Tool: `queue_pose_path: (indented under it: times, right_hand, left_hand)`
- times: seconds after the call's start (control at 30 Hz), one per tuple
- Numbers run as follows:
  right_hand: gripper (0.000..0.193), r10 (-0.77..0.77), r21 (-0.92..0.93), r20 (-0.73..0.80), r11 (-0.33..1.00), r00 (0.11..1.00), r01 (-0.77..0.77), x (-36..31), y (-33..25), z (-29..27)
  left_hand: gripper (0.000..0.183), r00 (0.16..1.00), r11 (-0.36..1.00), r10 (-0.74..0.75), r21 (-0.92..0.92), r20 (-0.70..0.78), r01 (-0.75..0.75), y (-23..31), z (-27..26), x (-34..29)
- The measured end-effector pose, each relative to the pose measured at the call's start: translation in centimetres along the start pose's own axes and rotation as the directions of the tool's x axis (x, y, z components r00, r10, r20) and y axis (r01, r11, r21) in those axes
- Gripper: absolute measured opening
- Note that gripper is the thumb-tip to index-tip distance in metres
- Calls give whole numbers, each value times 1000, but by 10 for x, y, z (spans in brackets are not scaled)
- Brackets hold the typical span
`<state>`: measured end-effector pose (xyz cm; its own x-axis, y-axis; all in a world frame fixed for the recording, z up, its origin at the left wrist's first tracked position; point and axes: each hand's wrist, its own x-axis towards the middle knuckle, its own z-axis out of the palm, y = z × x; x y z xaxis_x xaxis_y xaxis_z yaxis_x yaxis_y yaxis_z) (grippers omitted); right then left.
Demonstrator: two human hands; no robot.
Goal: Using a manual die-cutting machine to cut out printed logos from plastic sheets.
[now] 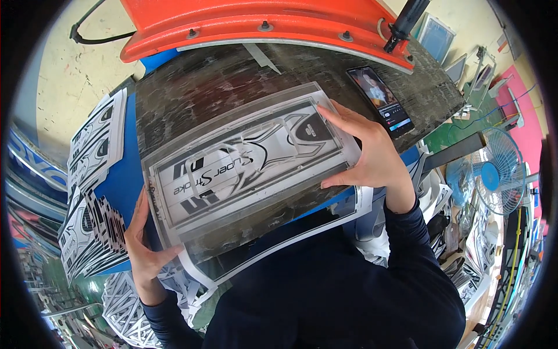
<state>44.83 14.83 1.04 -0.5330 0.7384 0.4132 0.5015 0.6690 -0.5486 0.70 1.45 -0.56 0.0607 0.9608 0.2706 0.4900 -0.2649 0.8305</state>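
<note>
A clear, rectangular plastic cutting die lies tilted on the dark worktop, its right end farther from me. Through it shows a printed sheet, white with black and grey lettering and curved shapes. My left hand grips the die's near left corner, with fingers along the end and thumb at the front edge. At the opposite end, my right hand spans the short side, fingers on the far corner and thumb at the near one. A cut-out sheet frame with a white border hangs between the worktop and my body.
A red press beam with bolts spans the back of the dark worktop. A phone lies right of the die. Stacked printed sheets stand at left. Paper scraps heap below; a blue fan is at right.
</note>
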Motion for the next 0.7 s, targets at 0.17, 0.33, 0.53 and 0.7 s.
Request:
queue_pose_path:
  times: [0.17,0.33,0.53,0.7]
  right_hand:
    - [113,7,1,7,1000,1000,-7,1,0,1]
    - [112,7,3,-4,1000,1000,-7,0,1,-2]
    - [110,-6,29,22,1000,1000,5,7,-2,2]
    - [110,-17,-41,45,999,999,19,1,-1,-4]
  left_hand:
    - [111,1000,999,20,-28,11,-20,-3,0,1]
    - [110,999,999,35,-27,7,-35,-1,3,5]
    - [111,999,998,-30,-55,-21,29,2,0,-3]
    - [108,998,996,-61,59,0,61,14,1,-2]
